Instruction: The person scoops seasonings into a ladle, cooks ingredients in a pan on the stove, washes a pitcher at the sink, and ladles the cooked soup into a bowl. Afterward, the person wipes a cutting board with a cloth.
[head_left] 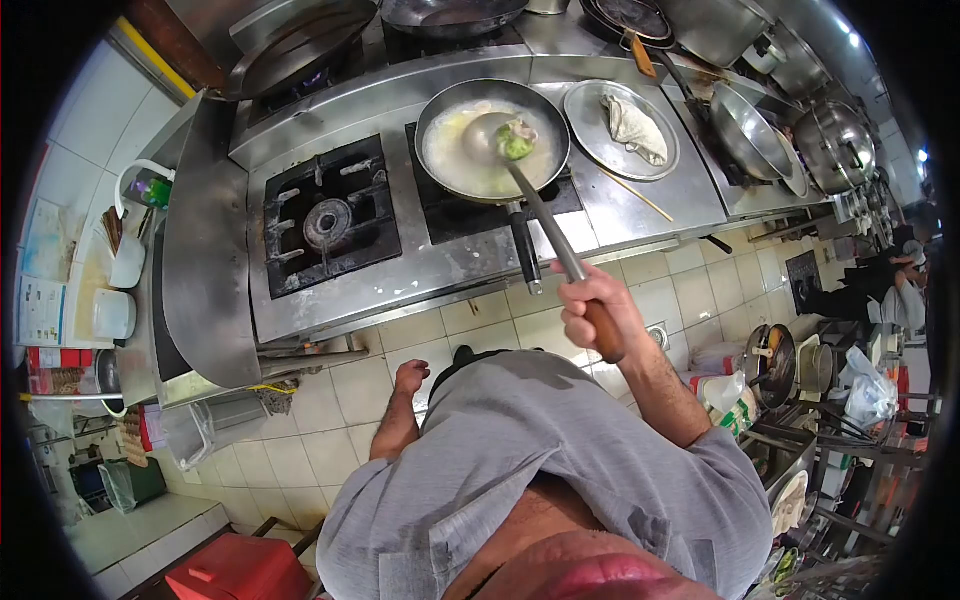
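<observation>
My right hand (600, 310) is wrapped round the brown wooden handle of a long metal ladle (545, 220). The ladle's bowl is over the frying pan (440, 185), with a green and pale piece of food (516, 140) in it. Cloudy, whitish liquid (450, 150) fills the pan, which sits on the right burner. The pan's black handle points toward me, and no hand is on it. Low by my side hangs my left hand (412, 376), fingers loosely curled with nothing visible in them, away from the stove.
Left of the pan is a bare gas burner (328, 222). On its right, a round metal tray (655, 165) carries a folded cloth (636, 130), with a thin stick (638, 195) nearby. Woks (300, 50) line the back. A red box (240, 568) stands behind me at lower left.
</observation>
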